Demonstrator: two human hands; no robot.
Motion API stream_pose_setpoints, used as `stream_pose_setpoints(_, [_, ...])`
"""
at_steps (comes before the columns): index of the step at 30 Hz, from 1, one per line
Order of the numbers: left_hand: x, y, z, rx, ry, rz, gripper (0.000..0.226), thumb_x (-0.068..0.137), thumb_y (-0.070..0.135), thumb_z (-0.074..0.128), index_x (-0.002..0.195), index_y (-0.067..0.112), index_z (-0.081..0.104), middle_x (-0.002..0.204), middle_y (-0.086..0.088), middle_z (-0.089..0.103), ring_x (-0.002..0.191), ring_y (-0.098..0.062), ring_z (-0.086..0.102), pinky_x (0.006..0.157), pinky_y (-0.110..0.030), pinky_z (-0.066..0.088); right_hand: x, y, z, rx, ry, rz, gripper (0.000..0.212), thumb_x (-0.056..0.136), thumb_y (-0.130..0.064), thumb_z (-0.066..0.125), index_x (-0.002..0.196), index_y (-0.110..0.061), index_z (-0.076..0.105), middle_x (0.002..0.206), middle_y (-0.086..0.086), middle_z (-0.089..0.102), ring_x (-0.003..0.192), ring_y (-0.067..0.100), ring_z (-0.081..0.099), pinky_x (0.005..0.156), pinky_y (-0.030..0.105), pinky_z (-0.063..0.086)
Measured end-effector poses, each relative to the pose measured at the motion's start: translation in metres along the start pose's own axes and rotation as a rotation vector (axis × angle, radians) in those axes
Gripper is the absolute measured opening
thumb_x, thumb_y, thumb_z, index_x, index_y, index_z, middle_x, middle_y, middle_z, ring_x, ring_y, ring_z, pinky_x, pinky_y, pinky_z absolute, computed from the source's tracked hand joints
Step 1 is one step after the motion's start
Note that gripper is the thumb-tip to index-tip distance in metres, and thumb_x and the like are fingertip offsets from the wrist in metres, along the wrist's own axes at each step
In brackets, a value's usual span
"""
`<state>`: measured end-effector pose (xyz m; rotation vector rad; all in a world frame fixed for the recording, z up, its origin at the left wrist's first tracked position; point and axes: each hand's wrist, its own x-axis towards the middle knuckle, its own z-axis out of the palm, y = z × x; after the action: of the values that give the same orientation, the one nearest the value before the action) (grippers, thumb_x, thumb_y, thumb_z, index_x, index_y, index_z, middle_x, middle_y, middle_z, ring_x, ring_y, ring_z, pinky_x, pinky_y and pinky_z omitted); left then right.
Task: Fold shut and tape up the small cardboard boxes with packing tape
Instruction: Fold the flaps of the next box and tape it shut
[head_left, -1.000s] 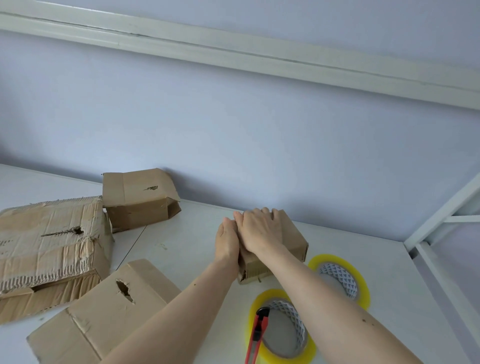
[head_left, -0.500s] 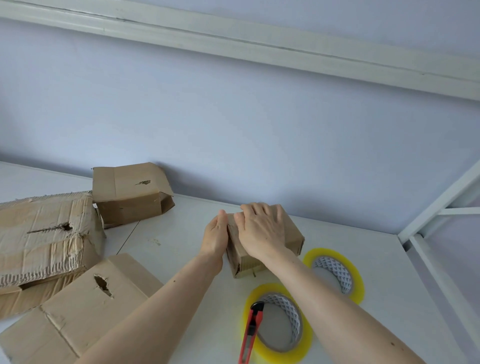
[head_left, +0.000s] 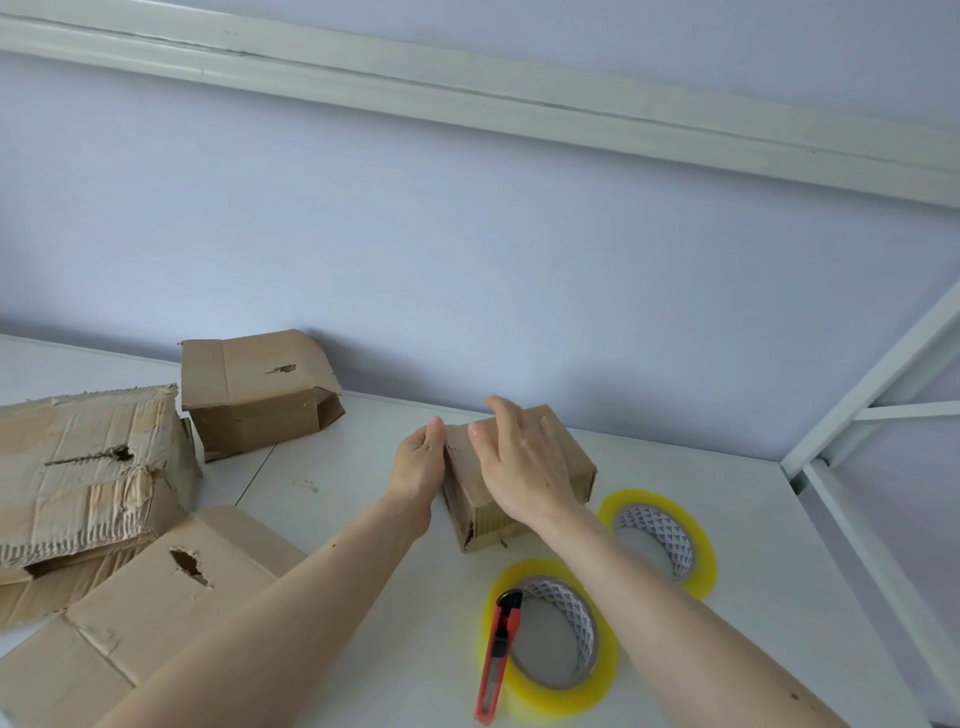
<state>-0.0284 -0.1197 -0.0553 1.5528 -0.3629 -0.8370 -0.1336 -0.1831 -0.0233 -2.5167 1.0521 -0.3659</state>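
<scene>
your left hand (head_left: 420, 464) presses flat-fingered against the small box (head_left: 566, 457) mid-worktop; right hand (head_left: 519, 462) lies spread on its top. risk: flaps spring open if you reach for the tape roll (head_left: 550, 631) carelessly.

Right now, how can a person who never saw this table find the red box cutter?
Start at the white table and find the two yellow tape rolls. The nearer tape roll has the red box cutter leaning across its left rim. It is the only red thing there.
</scene>
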Motion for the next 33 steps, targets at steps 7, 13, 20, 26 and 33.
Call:
stream_pose_setpoints(7, [-0.01,-0.008,-0.021,-0.098,0.102,0.027,0.043,0.11,0.033,0.028,0.111,0.012,0.066,0.105,-0.007,0.067,0.094,-0.017,0.059,0.072,-0.025,0.045,-0.006,0.016,-0.019,-0.05,-0.056,0.176,0.061,0.104,-0.053,0.032,0.156,-0.023,0.023,0.156,0.003,0.035,0.141,0.026,0.035,0.107,0.045,0.036])
stream_pose_setpoints(13, [-0.024,-0.023,-0.024,-0.069,-0.002,-0.033,0.05,0.106,0.044,0.034,0.148,0.016,0.037,0.129,-0.007,0.053,0.12,-0.025,0.051,0.104,-0.037,0.039,-0.013,0.014,-0.014,-0.003,-0.056,0.183,0.065,0.102,-0.055,0.04,0.155,-0.02,0.024,0.152,0.002,0.039,0.138,0.025,0.039,0.096,0.042,0.044])
stream_pose_setpoints(20, [-0.038,-0.028,-0.03,-0.12,-0.067,-0.032,0.055,0.107,0.048,0.035,0.158,0.041,0.017,0.154,0.009,0.039,0.137,-0.015,0.042,0.116,-0.031,0.03,-0.026,0.015,-0.005,0.095,0.0,0.166,0.069,0.099,-0.057,0.046,0.156,-0.021,0.029,0.151,0.002,0.043,0.14,0.021,0.038,0.105,0.037,0.039])
stream_pose_setpoints(26, [-0.055,-0.019,-0.042,-0.122,0.027,-0.018,0.051,0.108,0.043,0.034,0.156,0.044,0.017,0.14,0.011,0.043,0.124,-0.013,0.043,0.104,-0.029,0.03,-0.032,0.008,-0.02,0.5,0.092,0.226,0.054,0.094,-0.049,0.062,0.139,-0.024,0.048,0.128,-0.007,0.058,0.112,0.007,0.054,0.086,0.023,0.042])
stream_pose_setpoints(33, [-0.082,0.009,-0.044,-0.177,-0.014,-0.242,0.04,0.107,0.049,0.032,0.124,0.017,0.051,0.108,-0.012,0.06,0.085,-0.024,0.068,0.085,-0.048,0.06,-0.017,0.003,-0.044,0.751,0.073,0.103,0.013,0.088,-0.036,0.071,0.091,-0.024,0.07,0.09,-0.012,0.07,0.087,0.006,0.064,0.074,0.026,0.045])
